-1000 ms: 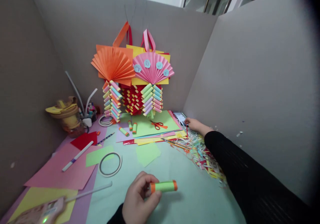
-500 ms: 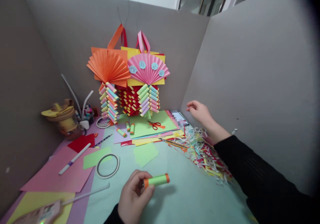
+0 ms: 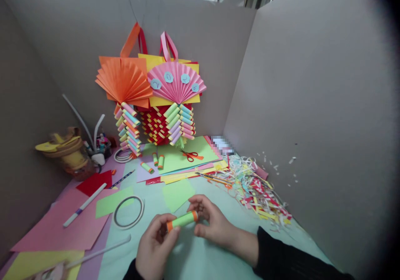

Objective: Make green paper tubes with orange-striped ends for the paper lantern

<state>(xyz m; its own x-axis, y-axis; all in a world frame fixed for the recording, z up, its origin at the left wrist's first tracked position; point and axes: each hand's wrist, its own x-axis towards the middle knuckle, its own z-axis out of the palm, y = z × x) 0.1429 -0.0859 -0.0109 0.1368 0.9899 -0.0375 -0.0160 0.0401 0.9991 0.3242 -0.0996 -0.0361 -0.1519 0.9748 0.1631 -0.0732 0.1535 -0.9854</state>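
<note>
A small green paper roll with orange ends point(image 3: 182, 220) is held low in the middle of the view, over the pale green table cover point(image 3: 218, 263). My left hand point(image 3: 153, 246) pinches its left end with curled fingers. My right hand point(image 3: 211, 223) grips its right end, fingers closed round it. Behind them a light green paper square point(image 3: 178, 193) lies flat, and a ring of tape point(image 3: 128, 211) lies to the left.
Paper lanterns with orange and pink fans point(image 3: 153, 101) stand against the back wall. Red scissors point(image 3: 191, 156) lie on stacked coloured sheets, with three more green rolls point(image 3: 153, 162) beside them. Shredded paper strips point(image 3: 259, 190) pile at right. A white marker point(image 3: 83, 205) lies on pink paper; a pen holder point(image 3: 70, 155) stands left.
My right hand has come back from the far right corner by the shredded paper and now grips the roll's right end. The view has shifted slightly left and down.
</note>
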